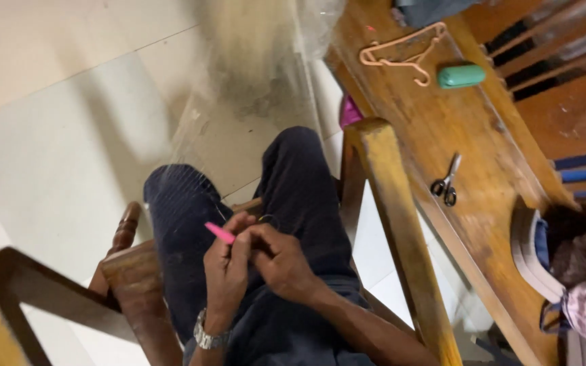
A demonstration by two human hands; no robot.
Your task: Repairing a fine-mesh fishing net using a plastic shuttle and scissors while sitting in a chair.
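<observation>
I sit on a wooden chair with both hands over my lap in dark trousers [306,183]. My left hand [226,268], with a metal wristwatch [206,337], pinches a small pink stick-like tool [220,233] between thumb and fingers. My right hand [285,263] lies against the left, fingers curled at the same spot. What the right fingers hold is too small to tell. A thin wire-like loop [269,218] shows just beyond the fingertips. A sheer, almost clear fabric [191,183] seems to lie over my left knee.
A wooden table [442,122] on the right carries a pink clothes hanger [405,51], a green oblong case [461,75], small scissors [446,181] and a bag [571,264] at its near end. Chair arms [401,224] flank my legs. Pale tiled floor [55,135] lies to the left.
</observation>
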